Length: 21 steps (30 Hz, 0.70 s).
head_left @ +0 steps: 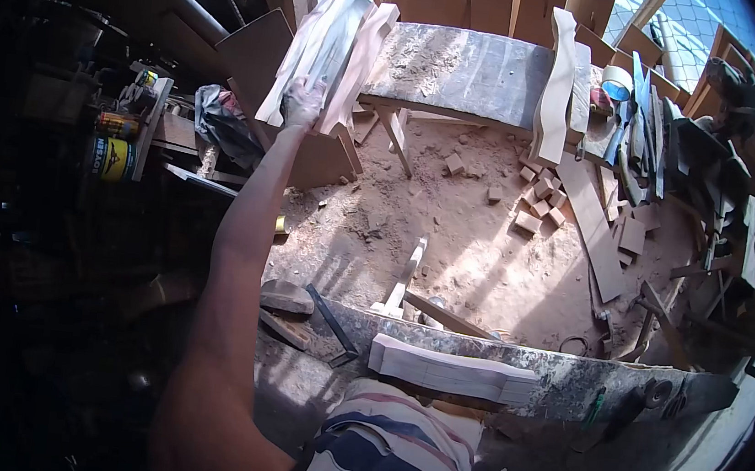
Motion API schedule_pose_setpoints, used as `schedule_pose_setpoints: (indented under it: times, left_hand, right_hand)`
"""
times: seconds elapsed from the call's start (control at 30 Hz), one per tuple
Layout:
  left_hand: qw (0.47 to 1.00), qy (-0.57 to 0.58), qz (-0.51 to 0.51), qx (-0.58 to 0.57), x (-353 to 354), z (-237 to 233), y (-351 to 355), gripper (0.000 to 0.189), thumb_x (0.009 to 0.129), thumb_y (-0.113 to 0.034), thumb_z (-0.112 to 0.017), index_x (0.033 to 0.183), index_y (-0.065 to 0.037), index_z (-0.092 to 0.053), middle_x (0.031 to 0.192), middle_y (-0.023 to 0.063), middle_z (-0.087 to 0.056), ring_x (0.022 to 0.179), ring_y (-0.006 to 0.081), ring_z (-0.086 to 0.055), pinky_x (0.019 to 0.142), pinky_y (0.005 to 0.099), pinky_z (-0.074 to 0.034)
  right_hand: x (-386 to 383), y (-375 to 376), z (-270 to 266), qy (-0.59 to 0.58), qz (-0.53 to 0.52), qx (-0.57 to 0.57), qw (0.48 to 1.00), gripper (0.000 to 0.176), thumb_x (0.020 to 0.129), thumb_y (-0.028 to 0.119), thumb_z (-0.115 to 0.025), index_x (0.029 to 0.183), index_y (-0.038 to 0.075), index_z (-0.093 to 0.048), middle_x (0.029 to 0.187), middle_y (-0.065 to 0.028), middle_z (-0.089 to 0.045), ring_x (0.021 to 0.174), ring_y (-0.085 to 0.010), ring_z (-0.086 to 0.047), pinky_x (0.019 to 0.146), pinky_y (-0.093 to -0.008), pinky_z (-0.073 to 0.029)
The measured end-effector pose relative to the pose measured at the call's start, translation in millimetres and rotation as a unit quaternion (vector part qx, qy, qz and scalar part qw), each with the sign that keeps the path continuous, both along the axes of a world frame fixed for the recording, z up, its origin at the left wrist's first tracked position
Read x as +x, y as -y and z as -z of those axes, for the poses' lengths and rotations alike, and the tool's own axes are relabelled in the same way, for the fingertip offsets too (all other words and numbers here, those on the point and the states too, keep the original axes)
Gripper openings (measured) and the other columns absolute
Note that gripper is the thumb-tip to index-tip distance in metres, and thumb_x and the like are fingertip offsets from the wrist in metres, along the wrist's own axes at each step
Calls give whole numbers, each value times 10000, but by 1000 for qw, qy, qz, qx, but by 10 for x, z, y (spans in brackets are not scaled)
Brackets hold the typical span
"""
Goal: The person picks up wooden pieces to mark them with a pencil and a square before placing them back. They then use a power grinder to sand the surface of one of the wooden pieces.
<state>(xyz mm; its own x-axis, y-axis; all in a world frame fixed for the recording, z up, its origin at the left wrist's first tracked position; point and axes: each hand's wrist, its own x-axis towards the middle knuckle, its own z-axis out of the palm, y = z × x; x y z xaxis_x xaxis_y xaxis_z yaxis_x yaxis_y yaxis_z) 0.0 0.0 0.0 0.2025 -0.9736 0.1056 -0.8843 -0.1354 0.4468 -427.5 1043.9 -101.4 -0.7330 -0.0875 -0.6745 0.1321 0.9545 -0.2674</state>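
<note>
Left hand [303, 104] on shaped boards [371, 55], left end of far bench [486, 77].
Grip: cannot be determined. Right end: two crosswise boards [555, 93], one tape roll [617, 83]. Near bench [569, 384] intervenes, one wooden blank [450, 372] at its near edge.

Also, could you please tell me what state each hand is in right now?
Left hand: on the curved wooden pieces; grip unclear.
Right hand: not in view.

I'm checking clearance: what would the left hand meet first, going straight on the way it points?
The left hand would likely first meet the pale curved wood pieces that it seems to touch, though the fingers are blurred and depth is unclear here.
</note>
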Motion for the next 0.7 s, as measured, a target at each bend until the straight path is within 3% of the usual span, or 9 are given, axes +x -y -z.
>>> schedule_pose_setpoints:
  times: [0.03, 0.07, 0.1, 0.23, 0.37, 0.5, 0.53, 0.63, 0.7]
  left_hand:
    - [999, -9, 5, -35, -106, 15, -100, 501, 973, -400, -798, 1283, -19, -699, 1240, 269, -732, 1146, 438, -717, 1005, 509, -543]
    - [991, 19, 52, -124, -37, 315, -60, 404, 978, -355, -785, 1177, -15, -697, 1086, 248, -717, 1068, 450, -698, 942, 543, -542]
    - [982, -2, 77, -170, -143, 457, -157, 380, 974, -346, -781, 1132, -17, -676, 1083, 243, -670, 1036, 464, -668, 899, 573, -532]
    - [963, 105, 92, -230, -126, 955, -52, 469, 990, -395, -735, 1270, -47, -592, 1221, 249, -622, 1044, 474, -653, 893, 596, -517]
    - [984, 155, 45, -71, -328, 852, -43, 543, 990, -407, -726, 1314, -1, -567, 1267, 267, -652, 1123, 440, -691, 948, 608, -534]
    - [972, 184, -23, 144, -332, 671, 290, 730, 843, -425, -865, 1379, -12, -591, 1230, 226, -750, 1174, 422, -732, 1025, 583, -548]
    - [968, 194, -44, 154, -354, 675, 382, 743, 742, -439, -924, 1311, -36, -667, 1209, 221, -776, 1180, 405, -748, 1027, 543, -567]
    - [981, 155, -7, 114, -460, 686, 287, 654, 727, -450, -918, 1189, -28, -728, 1156, 249, -785, 1119, 382, -774, 1004, 497, -589]
    - [991, 114, 31, 59, -696, 654, 81, 520, 747, -367, -868, 1092, 2, -744, 1081, 280, -785, 1032, 404, -788, 961, 490, -606]
  right_hand:
    - [-51, -233, 237, -13, -37, -5, 999, 380, 1069, 368, -699, 1098, -8, -734, 794, -101, -740, 637, -165, -676, 580, -364, -559]
    - [-98, -316, 344, -27, -73, -9, 997, 372, 1068, 360, -698, 1077, -10, -741, 779, -98, -737, 634, -167, -675, 571, -356, -542]
    - [-121, -315, 223, -23, -44, 5, 999, 370, 1067, 355, -698, 1077, -13, -741, 778, -97, -738, 634, -167, -677, 566, -354, -537]
    - [-141, -195, 258, 1, 14, 27, 1000, 364, 1066, 343, -699, 1074, -18, -741, 774, -94, -739, 633, -165, -677, 553, -349, -527]
    - [-188, -205, 307, -9, -14, 34, 999, 361, 1066, 341, -699, 1072, -18, -738, 771, -90, -735, 627, -162, -671, 547, -346, -524]
    - [-205, -234, 388, -18, -48, 47, 998, 358, 1066, 338, -700, 1070, -19, -736, 769, -87, -732, 622, -159, -665, 542, -343, -521]
    - [-198, -231, 431, -20, -51, 46, 997, 357, 1066, 337, -700, 1070, -19, -736, 768, -86, -731, 620, -158, -664, 540, -343, -521]
    - [-175, -168, 489, -5, -28, 24, 999, 348, 1067, 332, -702, 1069, -15, -731, 768, -78, -723, 609, -155, -651, 535, -340, -516]
    - [-83, -85, 511, 13, 3, 3, 1000, 343, 1071, 327, -700, 1072, -15, -728, 770, -73, -718, 600, -154, -642, 531, -341, -513]
